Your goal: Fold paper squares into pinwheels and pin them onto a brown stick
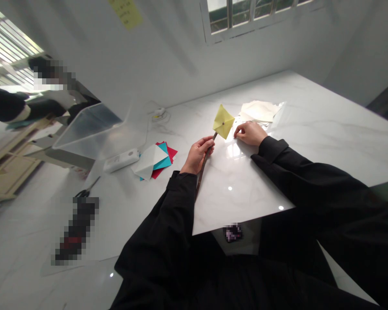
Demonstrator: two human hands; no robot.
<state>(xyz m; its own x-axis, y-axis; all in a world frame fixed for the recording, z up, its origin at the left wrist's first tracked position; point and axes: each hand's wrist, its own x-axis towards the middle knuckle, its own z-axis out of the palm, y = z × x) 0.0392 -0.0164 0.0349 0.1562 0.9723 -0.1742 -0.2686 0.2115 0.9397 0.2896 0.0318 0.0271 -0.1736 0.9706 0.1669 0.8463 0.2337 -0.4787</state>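
Steadying a yellow folded-paper square point(224, 122) on a slender dark brown stick point(204, 168)

The stick is gripped near its upper end between the thumb and bent fingers of the left hand point(196, 156), presumably so that the paper can be kept free of the fingers. The square is held up just beyond that grip, over the glossy white marbled table point(242, 176), and a small dark fastening is seen at its centre. The stick is slanted down past the left cuff towards the table's near edge.

The right hand point(252, 133) is held low, just beside the square, its fingers curled in; whether anything is pinched there, or the tabletop touched, cannot be told. Cream-coloured flat sheets point(258, 111) are laid just beyond it, probably for easy reach.

Overlapping red, turquoise and whitish paper pieces point(158, 159) are placed to the left of the left hand, perhaps to be kept together yet out of the way. Beside them a white oblong case point(121, 160) is set, and black-handled scissors point(83, 193) are laid farther left, well apart from both hands.
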